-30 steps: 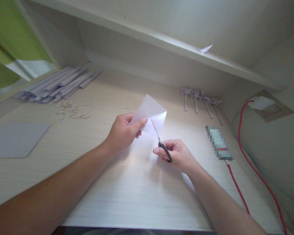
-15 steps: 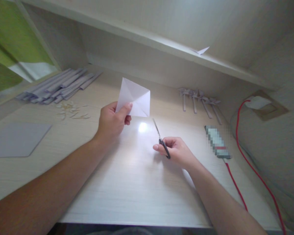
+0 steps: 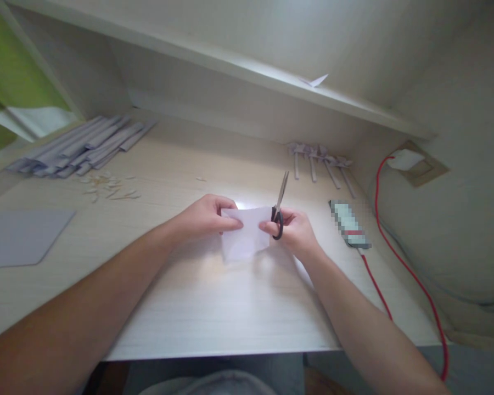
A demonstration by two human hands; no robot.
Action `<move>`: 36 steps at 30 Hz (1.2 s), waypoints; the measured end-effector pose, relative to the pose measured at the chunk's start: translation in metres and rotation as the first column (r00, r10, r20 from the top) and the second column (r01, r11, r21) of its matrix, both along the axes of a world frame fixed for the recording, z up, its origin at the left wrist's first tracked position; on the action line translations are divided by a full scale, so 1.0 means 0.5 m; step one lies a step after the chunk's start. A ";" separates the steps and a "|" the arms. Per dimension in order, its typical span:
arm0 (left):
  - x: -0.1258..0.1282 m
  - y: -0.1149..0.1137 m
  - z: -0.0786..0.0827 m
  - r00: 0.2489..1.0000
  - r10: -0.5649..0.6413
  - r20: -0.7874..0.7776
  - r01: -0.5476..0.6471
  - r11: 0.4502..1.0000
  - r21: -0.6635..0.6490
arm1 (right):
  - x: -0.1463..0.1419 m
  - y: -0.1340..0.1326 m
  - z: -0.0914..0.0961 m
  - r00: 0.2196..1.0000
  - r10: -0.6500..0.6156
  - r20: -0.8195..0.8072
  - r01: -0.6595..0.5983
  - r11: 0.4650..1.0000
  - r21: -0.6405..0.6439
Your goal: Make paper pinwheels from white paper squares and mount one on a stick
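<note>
A white sheet of paper [image 3: 247, 238], roughly square, hangs between my hands over the desk. My left hand [image 3: 208, 219] pinches its left upper edge, thumb in front. At the opposite edge is my right hand [image 3: 294, 227], its thumb pressed against the paper. Black-handled scissors [image 3: 277, 214] are also hooked in my right hand, blades together and pointing up, away from me. My right fingers are partly hidden behind the handles and the paper.
Rolled paper tubes [image 3: 86, 145] are piled at the back left, near small pale slivers [image 3: 102, 184]. A stack of paper [image 3: 20, 238] lies at left. Paper pinwheels [image 3: 319, 159], a phone [image 3: 349, 224] and a red cable [image 3: 415, 280] are at right. Above runs a shelf [image 3: 214, 57].
The paper has come down and towards me and is now gripped on both sides. My right hand has risen to its edge, and the scissors have swung more upright. The view has shifted slightly.
</note>
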State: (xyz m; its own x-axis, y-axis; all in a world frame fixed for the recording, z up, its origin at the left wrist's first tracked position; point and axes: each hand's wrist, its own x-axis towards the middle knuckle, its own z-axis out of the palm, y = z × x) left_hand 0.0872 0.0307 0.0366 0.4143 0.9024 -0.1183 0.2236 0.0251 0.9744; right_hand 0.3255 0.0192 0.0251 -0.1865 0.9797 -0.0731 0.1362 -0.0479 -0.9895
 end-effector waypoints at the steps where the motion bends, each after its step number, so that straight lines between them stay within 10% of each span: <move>1: 0.001 0.002 -0.002 0.998 0.047 0.043 -0.047 0.999 -0.011 | -0.002 -0.001 -0.003 1.000 0.003 0.000 -0.003 1.000 -0.011; 6: 0.014 0.007 -0.012 0.922 0.323 0.214 -0.303 0.945 -0.120 | -0.010 0.002 -0.018 0.991 -0.097 -0.097 0.095 0.995 -0.022; 15: 0.028 -0.008 -0.007 0.995 0.066 0.073 -0.057 0.991 -0.123 | -0.012 0.010 -0.020 0.942 -0.179 -0.285 0.144 0.979 -0.142; 27: -0.038 -0.010 0.012 0.898 0.404 0.173 -0.399 0.915 -0.065 | -0.012 0.000 -0.003 0.989 0.143 0.023 -0.139 0.983 -0.123; 36: -0.050 -0.027 0.018 0.841 0.462 0.281 -0.482 0.876 0.002 | -0.035 -0.041 0.036 0.901 0.425 0.088 -0.379 0.869 -0.317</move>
